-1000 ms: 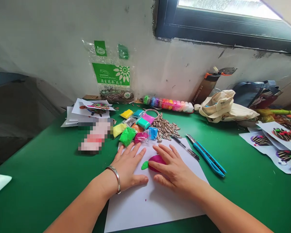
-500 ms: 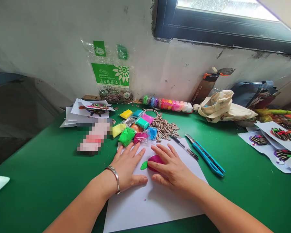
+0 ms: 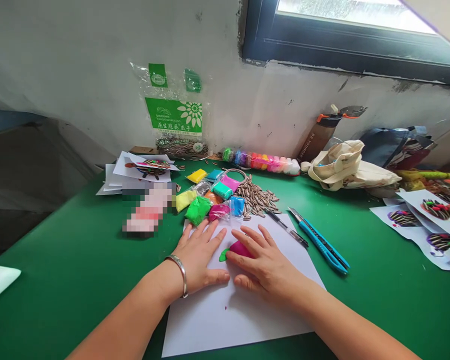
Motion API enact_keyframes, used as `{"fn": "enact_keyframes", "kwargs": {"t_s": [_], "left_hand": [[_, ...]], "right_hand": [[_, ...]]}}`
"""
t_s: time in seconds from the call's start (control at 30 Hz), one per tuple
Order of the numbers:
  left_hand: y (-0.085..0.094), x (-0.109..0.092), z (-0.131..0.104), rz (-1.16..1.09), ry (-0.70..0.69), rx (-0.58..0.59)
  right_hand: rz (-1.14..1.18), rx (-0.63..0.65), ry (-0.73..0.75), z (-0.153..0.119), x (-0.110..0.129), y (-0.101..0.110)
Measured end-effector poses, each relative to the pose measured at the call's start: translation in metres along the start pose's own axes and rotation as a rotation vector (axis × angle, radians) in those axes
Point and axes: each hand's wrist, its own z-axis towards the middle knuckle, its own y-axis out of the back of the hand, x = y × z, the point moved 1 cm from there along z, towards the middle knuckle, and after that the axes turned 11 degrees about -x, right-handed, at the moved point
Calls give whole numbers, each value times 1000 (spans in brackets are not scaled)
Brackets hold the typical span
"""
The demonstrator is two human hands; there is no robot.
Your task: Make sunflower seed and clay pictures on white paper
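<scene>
A white sheet of paper (image 3: 210, 325) lies on the green table. On its left part my left hand (image 3: 198, 257) rests flat with fingers spread, a silver bangle at the wrist. My right hand (image 3: 260, 257) is over the paper, fingers apart, partly covering a flat magenta piece of clay (image 3: 240, 249). A small green piece of clay (image 3: 224, 255) sits at the magenta piece's left edge, near the right index fingertip. Just beyond the hands are several clay packets, among them a green packet (image 3: 198, 210) and a magenta packet (image 3: 219, 212).
Striped sunflower seeds (image 3: 258, 196) are heaped behind the paper. A pen (image 3: 288, 229) lies over its right edge, beside a blue utility knife (image 3: 320, 243) with its blade out. Seed-covered pictures (image 3: 403, 217) lie at right. A cloth bag (image 3: 345, 162) and bottle (image 3: 318, 135) stand against the wall.
The whole view has shifted slightly, so everything sits a little further right. Both hands keep nearly the same place on the paper; the right fingers have moved only slightly over the magenta clay.
</scene>
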Motion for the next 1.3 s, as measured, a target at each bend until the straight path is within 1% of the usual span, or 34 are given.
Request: {"fn": "enact_keyframes", "kwargs": {"t_s": [0.23, 0.4, 0.57, 0.93, 1.1, 1.17, 1.3], "left_hand": [[-1, 0, 0, -9, -2, -13], [0, 0, 0, 8, 6, 9], [0, 0, 0, -15, 1, -5], [-2, 1, 0, -18, -7, -24], [-2, 1, -1, -3, -3, -14], [-2, 2, -1, -11, -4, -13], [-4, 2, 0, -17, -8, -18]], "right_hand": [[-2, 5, 18, 1, 1, 0], [8, 21, 17, 1, 3, 2], [-9, 25, 22, 2, 4, 3], [-17, -1, -12, 2, 0, -1], [-29, -8, -14, 0, 0, -2], [-21, 6, 8, 1, 3, 0], [29, 79, 33, 3, 7, 4]]}}
